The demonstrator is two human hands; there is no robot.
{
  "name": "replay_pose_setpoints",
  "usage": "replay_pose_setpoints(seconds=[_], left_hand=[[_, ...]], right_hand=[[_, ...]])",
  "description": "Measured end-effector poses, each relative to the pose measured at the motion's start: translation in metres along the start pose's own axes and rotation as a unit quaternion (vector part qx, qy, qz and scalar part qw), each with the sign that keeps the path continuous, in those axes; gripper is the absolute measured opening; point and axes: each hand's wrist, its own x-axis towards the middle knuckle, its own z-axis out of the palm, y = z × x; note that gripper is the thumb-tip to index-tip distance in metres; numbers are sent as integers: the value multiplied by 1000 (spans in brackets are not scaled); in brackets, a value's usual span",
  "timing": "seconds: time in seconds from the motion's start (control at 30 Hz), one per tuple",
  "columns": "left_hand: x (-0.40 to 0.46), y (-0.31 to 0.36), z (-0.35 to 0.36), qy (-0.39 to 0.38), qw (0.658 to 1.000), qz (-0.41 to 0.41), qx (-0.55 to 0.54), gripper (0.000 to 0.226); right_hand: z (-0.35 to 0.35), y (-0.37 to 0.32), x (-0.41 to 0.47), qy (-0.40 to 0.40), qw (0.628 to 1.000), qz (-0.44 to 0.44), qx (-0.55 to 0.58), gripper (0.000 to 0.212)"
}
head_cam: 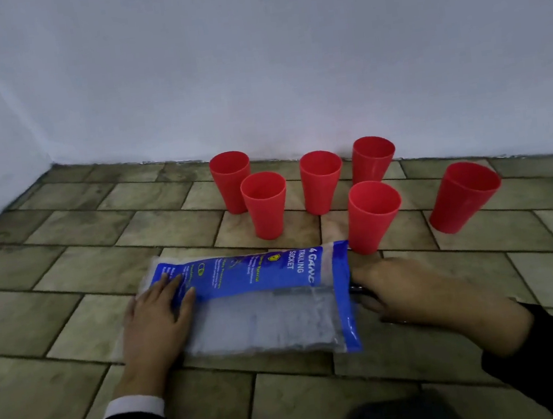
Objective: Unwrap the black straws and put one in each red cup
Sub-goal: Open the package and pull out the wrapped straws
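Several empty red cups stand upright on the tiled floor near the wall, the leftmost (231, 180) at the back, the nearest (373, 212) in the middle and one (463, 195) apart on the right. In front of them lies a clear plastic bag with a blue label (263, 321). My left hand (157, 322) rests flat on the bag's left end, fingers straight. My right hand (426, 295) is at the bag's right end, where its fingers and thumb pinch a dark bundle, the black straws (358, 289). The bag hides most of the straws.
A white wall runs behind the cups and meets another wall at the back left corner. Bare brown floor tiles (68, 267) spread to the left and in front of the bag.
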Motion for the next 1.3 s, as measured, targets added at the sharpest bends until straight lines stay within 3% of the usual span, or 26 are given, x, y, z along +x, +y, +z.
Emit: replay_pose_setpoints(seconds=[0.07,0.27,0.37,0.5,0.63,0.87,1.0,1.17,1.3], left_hand=[[2,-1,2,-17,999,10,27,70],[1,9,-13,-10,1000,-14,1,44],[0,42,-16,-6,998,40,-40,42],[-10,95,-6,-67,985,145,-65,61],[-13,101,19,-109,984,142,-14,79],[-15,87,28,-125,985,120,15,85],[-12,83,29,-115,988,105,2,66],[-11,82,29,-101,990,103,-6,67],[-11,81,29,-97,990,105,-7,55]], right_hand=[[8,22,-21,17,999,39,-20,30],[18,57,-64,30,990,130,-35,31],[24,75,-74,81,983,165,-29,32],[33,87,-63,132,976,168,-37,33],[47,92,-52,111,979,169,-16,38],[56,100,-52,89,981,171,14,86],[54,97,-56,145,971,170,81,63],[65,90,-60,206,956,169,124,25],[73,89,-58,216,950,197,108,21]])
